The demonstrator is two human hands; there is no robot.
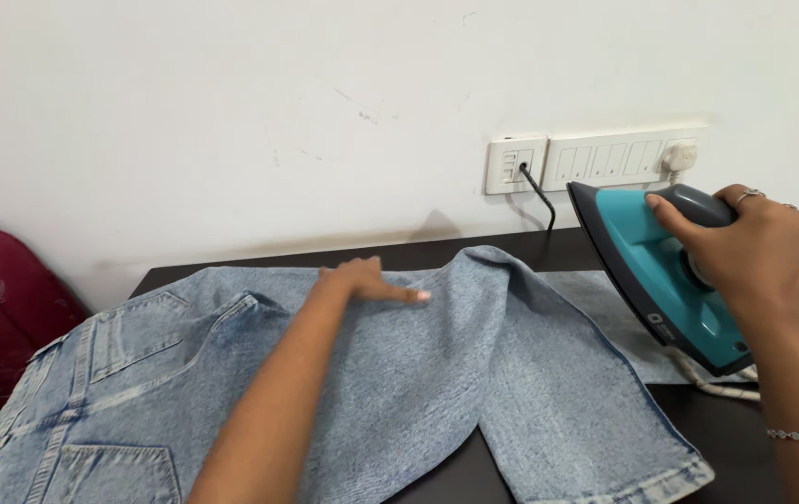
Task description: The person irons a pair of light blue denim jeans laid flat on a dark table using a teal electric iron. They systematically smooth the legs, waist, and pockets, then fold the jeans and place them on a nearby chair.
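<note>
Jeans [474,373] lie spread over the dark table [735,439], soft but thick denim that looks floppy, so best pinned flat. Left hand [367,280] presses open-palmed on them. Right hand [759,252] grips the teal iron [647,271] by its handle, probably fairly heavy, tipped up off the cloth.

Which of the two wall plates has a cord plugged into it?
The small left plate: a black cord hangs from it. The wider switch plate to its right, above the iron, has none.
</note>
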